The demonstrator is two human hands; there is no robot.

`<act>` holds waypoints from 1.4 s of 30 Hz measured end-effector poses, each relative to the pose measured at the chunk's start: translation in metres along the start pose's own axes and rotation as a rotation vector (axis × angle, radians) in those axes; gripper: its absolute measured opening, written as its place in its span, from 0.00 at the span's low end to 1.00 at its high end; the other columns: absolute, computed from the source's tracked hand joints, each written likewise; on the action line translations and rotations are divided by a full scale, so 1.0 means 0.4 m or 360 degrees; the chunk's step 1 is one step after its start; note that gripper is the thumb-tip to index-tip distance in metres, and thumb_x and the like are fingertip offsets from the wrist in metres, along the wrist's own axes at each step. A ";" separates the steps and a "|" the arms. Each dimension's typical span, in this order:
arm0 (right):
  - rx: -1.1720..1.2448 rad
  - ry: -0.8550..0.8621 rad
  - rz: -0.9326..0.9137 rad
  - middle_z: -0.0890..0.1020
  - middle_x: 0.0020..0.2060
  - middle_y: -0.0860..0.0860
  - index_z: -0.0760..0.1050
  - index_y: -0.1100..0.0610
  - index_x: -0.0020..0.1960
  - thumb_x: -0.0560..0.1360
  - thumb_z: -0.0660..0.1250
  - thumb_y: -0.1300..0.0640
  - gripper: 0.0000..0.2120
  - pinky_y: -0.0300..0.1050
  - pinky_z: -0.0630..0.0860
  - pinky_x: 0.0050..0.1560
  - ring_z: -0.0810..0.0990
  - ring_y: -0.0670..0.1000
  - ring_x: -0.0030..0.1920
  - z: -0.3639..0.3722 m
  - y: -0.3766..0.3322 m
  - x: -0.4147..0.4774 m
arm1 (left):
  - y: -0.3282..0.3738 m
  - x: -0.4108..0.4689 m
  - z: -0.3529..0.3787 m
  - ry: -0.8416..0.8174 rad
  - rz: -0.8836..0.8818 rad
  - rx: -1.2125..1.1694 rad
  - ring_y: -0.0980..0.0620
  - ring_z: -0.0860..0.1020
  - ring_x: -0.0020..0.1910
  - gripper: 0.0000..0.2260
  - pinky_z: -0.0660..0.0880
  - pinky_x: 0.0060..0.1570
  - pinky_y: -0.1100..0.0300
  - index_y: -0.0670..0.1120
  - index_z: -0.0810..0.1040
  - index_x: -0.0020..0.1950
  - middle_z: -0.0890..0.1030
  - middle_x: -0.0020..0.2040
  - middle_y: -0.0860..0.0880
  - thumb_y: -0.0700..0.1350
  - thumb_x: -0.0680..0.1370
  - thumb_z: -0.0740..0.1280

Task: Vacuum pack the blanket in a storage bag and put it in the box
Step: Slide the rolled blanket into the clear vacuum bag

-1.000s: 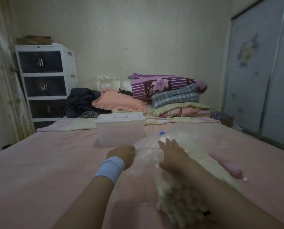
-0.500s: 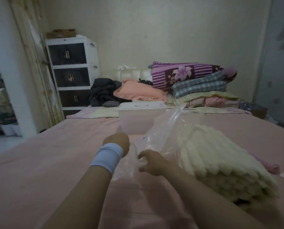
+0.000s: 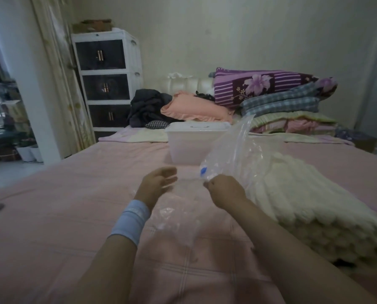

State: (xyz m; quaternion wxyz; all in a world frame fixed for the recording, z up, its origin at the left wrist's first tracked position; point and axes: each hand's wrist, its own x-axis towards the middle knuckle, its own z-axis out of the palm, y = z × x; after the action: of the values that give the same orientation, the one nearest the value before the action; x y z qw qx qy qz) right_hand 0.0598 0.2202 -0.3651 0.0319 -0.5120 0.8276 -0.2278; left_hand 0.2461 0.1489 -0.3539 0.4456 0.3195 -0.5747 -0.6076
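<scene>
A clear storage bag is pinched at its edge by the right hand, fingers curled tight on the film just beside a small blue piece on the plastic. From that hand the bag is lifted up and away in a crumpled sheet, while a slack part is spread on the pink bed between the two hands. The left hand, marked by a pale blue wristband, is held at the bag's opposite edge with fingers loosely curled; because of blur, it cannot be told whether the film is gripped.

The folded cream blanket is laid on the bed just to the right of the right hand, its near end against the bag; whether any of it is inside the film cannot be told. The lidded white box is set on the bed beyond both hands. Further back, a peach pillow and a stack of folded bedding are piled at the headboard, and a white drawer cabinet is seen beyond the left hand.
</scene>
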 end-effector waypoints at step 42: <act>0.0163 0.0543 -0.0317 0.53 0.79 0.58 0.60 0.56 0.77 0.70 0.66 0.61 0.37 0.56 0.54 0.78 0.51 0.60 0.79 -0.070 -0.027 -0.059 | 0.077 -0.048 -0.197 0.0548 0.0808 0.2016 0.49 0.76 0.61 0.19 0.45 0.77 0.50 0.55 0.73 0.28 0.81 0.60 0.49 0.30 0.68 0.65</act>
State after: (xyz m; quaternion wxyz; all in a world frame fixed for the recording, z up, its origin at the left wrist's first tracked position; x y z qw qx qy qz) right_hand 0.0718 0.2461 -0.3400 -0.1053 -0.5432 0.7535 -0.3549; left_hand 0.3300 0.1355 -0.3365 0.3864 0.4651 -0.7961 0.0259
